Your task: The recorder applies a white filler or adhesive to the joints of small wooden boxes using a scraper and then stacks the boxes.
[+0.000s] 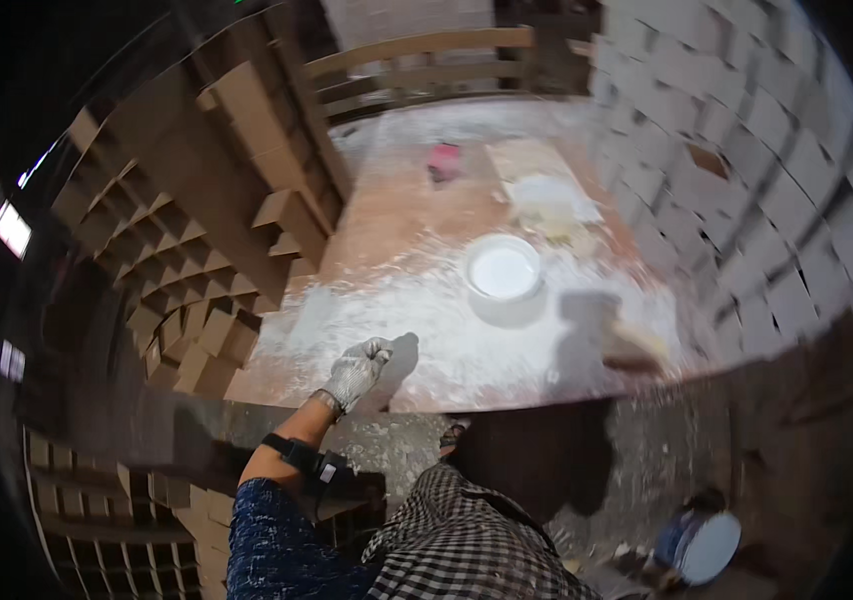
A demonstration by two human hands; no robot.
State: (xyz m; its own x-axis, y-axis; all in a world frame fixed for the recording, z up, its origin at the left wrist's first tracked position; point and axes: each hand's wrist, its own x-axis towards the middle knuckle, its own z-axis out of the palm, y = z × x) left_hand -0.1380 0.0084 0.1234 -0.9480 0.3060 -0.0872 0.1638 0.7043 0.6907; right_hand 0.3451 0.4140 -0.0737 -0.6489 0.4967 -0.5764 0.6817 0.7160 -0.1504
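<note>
Several brown cardboard boxes (pixel 162 250) stand stacked at left. Next, the left hand (pixel 357 370), in a pale glove, is at the front of the white-dusted desk (pixel 397 225), fingers curled; whether they grip anything, I cannot tell. Near the desk's middle sits a round tub (pixel 504 270), white inside and out. Rightward, a blue-and-white bucket (pixel 699 546) bears markings too blurred to read; white boxes (pixel 737 180) rise beyond.

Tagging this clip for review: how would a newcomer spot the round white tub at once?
Find the big white-smeared table between brown cardboard on the left and stacked white pieces on the right. Beyond the gloved left hand, further right, sits the tub. It is the tabletop's only clearly round item.
</note>
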